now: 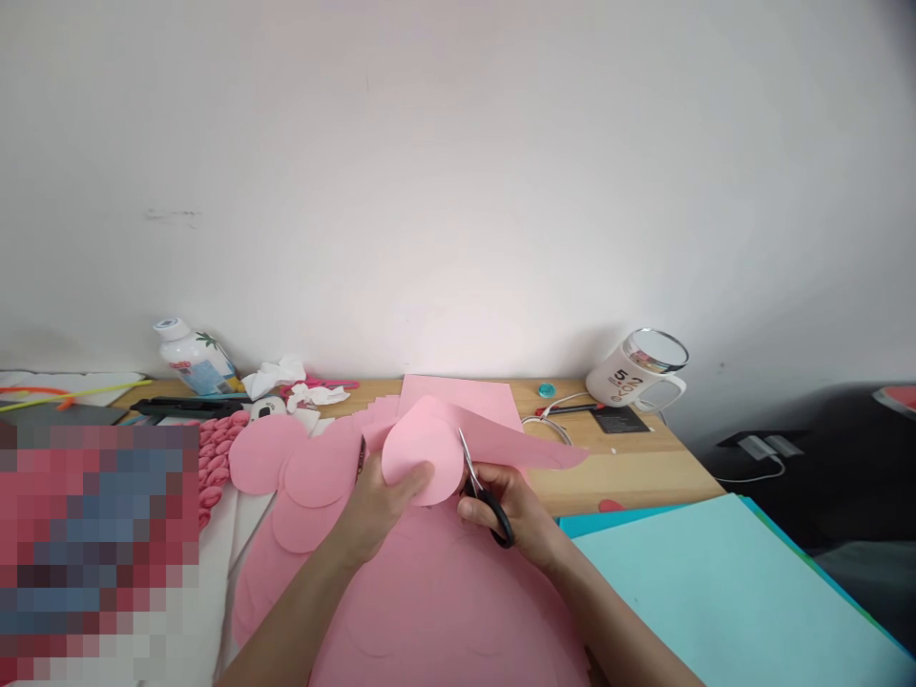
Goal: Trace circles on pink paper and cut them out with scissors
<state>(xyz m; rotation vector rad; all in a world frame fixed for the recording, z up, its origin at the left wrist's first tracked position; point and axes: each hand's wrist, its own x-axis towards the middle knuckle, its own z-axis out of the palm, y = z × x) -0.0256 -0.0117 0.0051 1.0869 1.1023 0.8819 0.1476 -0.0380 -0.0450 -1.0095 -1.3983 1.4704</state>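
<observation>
While the left hand (378, 506) pinches a thin, matte pink paper piece with a rounded edge (424, 441), its thumb on top, the right hand (513, 501) grips black-handled metal scissors (487, 498), their blades at the paper's right side. The piece looks light, fairly stiff and easily creased, so a gentle, flat pinch near the rounded edge should suit it. It sits between the 2 hands, above overlapping pink paper discs (307, 527), while a pink paper flap (526, 442) stretches rightward beyond the scissors
</observation>
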